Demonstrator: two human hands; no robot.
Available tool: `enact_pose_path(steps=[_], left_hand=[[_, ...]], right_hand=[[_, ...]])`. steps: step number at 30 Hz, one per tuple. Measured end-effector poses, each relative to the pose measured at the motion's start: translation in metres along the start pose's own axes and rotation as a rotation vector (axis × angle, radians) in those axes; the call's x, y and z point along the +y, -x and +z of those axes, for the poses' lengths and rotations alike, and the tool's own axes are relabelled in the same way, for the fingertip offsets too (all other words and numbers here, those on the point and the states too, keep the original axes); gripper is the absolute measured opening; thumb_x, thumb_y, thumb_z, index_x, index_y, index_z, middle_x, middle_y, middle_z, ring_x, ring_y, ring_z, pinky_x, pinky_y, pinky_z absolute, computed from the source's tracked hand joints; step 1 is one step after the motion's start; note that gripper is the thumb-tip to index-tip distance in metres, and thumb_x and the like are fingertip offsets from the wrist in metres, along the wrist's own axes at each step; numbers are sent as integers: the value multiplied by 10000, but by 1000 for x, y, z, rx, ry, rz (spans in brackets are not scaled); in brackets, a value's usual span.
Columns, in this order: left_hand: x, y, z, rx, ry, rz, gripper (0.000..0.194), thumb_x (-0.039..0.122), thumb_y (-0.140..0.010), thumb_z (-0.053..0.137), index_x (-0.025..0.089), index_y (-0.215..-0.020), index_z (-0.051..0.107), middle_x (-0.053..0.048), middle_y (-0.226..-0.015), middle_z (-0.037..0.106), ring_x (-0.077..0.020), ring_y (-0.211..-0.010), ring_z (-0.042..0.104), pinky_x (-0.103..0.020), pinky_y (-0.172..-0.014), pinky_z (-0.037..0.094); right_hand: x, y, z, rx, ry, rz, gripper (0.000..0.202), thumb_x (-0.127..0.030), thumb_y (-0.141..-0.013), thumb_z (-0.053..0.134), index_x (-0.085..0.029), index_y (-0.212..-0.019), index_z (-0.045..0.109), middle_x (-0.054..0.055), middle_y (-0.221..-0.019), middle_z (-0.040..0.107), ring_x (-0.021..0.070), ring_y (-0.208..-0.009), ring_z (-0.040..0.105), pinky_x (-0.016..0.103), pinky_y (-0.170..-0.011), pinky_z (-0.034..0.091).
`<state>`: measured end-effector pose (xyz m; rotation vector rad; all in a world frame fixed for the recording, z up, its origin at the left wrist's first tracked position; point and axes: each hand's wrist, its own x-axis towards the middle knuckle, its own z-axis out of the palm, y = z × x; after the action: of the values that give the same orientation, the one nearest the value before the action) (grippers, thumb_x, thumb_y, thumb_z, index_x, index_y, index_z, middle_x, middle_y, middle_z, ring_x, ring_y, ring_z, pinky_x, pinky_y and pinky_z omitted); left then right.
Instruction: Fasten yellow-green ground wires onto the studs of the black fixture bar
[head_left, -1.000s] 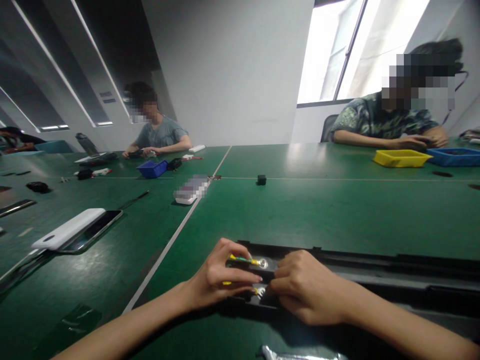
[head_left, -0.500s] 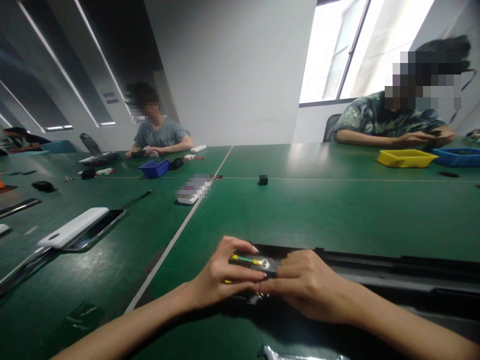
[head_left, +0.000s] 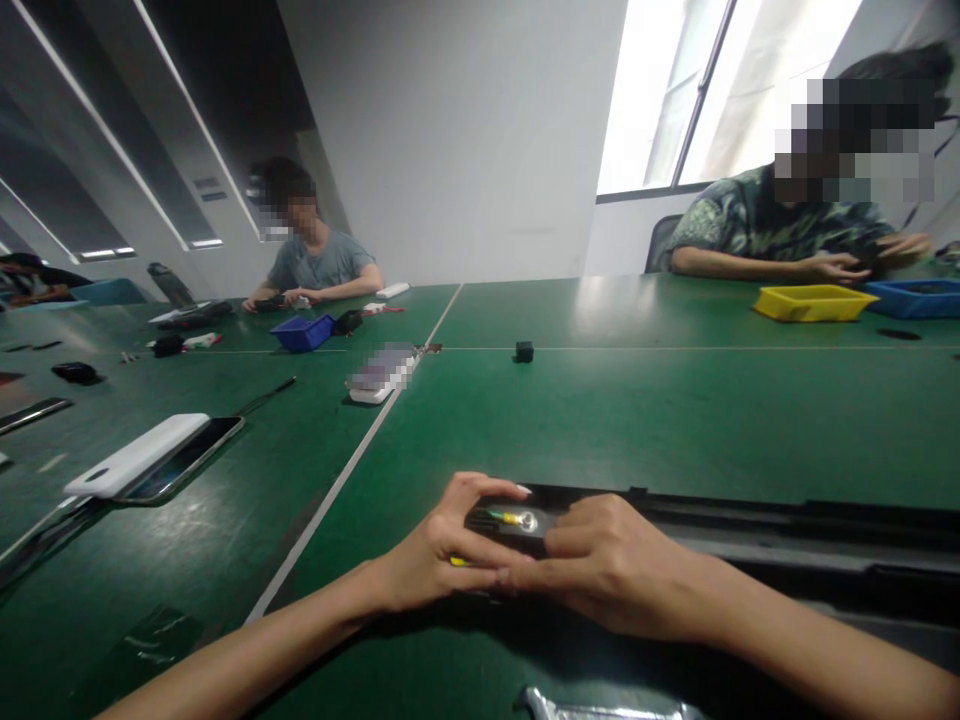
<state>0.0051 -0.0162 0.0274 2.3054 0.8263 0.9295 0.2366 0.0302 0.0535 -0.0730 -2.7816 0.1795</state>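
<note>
A black part lies between my hands, at the left end of a long black housing. A green-yellow wire ends on its top in a metal ring terminal. My left hand is closed around the part's left end, index finger along the far side and other fingers in front. My right hand has its fingers curled against the part, right of the terminal; whatever lies under them is hidden. A bit of yellow shows below my left fingers.
A shiny metal piece is at the near edge. Left lie a phone and a white device. A small black cube sits ahead. Two people sit across, near blue and yellow bins.
A dark piece now covers some of the green wire beside my left fingers. Both hands keep nearly the same place and grip. The view has shifted slightly.
</note>
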Motion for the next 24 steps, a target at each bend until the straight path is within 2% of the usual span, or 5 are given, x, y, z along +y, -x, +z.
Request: enact_pose_path(steps=[4, 8, 14, 20, 24], left_hand=[[-1, -1, 0, -15, -19, 9, 259, 438, -915, 557, 287, -1012, 744, -81, -1284, 511, -265, -1171, 403, -462, -1019, 311], [-2, -3, 1, 42, -13, 55, 237, 399, -917, 574, 259, -958, 762, -94, -1232, 550, -263, -1133, 435, -461, -984, 347], [0, -3, 2, 75, -3, 46, 208, 379, -876, 639, 221, -880, 774, -99, -1127, 597, -259, -1077, 474, -435, -947, 383], [2, -1, 1, 77, -37, -5, 152, 316, -735, 791, 179, -774, 739, -70, -1044, 635, -233, -995, 505, -386, -901, 397], [2, -3, 0, 65, -57, -11, 175, 249, -668, 842, 164, -743, 708, -56, -1027, 644, -226, -989, 507, -370, -897, 382]], right_hand=[[-1, -1, 0, 11, 7, -4, 319, -217, -988, 353, -242, -1198, 592, -8, -668, 614, 129, -514, 440, 298, -516, 250], [-1, -1, 1, 21, 16, 3, 314, -207, -972, 376, -247, -1197, 592, -11, -665, 622, 133, -515, 457, 305, -516, 260], [0, 1, 3, 21, 37, 15, 303, -212, -963, 397, -258, -1186, 596, -17, -640, 614, 136, -508, 464, 304, -515, 239], [1, 1, 3, -48, 60, 53, 317, -195, -938, 451, -266, -1231, 550, -30, -639, 609, 134, -526, 479, 303, -519, 216], [0, 0, 4, -66, 63, 58, 276, -205, -945, 450, -260, -1179, 585, -35, -629, 607, 131, -524, 483, 305, -527, 227]])
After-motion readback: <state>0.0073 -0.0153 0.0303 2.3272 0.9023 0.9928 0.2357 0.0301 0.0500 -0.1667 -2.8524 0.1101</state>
